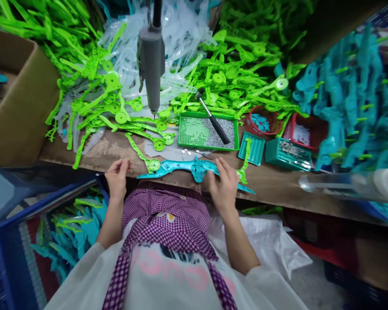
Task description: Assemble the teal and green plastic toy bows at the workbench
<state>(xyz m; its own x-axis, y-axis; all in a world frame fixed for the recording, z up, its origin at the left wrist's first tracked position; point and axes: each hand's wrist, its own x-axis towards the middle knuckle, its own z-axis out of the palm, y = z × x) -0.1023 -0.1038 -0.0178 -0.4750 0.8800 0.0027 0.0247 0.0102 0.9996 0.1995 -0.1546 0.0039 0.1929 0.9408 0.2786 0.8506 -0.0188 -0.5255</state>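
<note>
A teal plastic bow-shaped part (177, 165) lies along the near edge of the bench, its two tips pointing left and right. My right hand (224, 185) is on its right half, thumb and fingers bent over it. Left of the part, my left hand (118, 174) pinches a thin string (134, 165) that runs toward the part. One lime-green arm with a round disc (154, 165) sits against the left half. Another lime-green arm (246, 159) stands beside the right end, partly behind my right fingers.
A grey electric screwdriver (151, 64) hangs point down over the bench. Behind the part, a green tray (194, 148) holds small metal pieces and a black-handled hammer (218, 129). Red and teal bins (287, 163) stand right. Heaped lime-green arms (239, 69) fill the back; a cardboard box (29, 94) is left.
</note>
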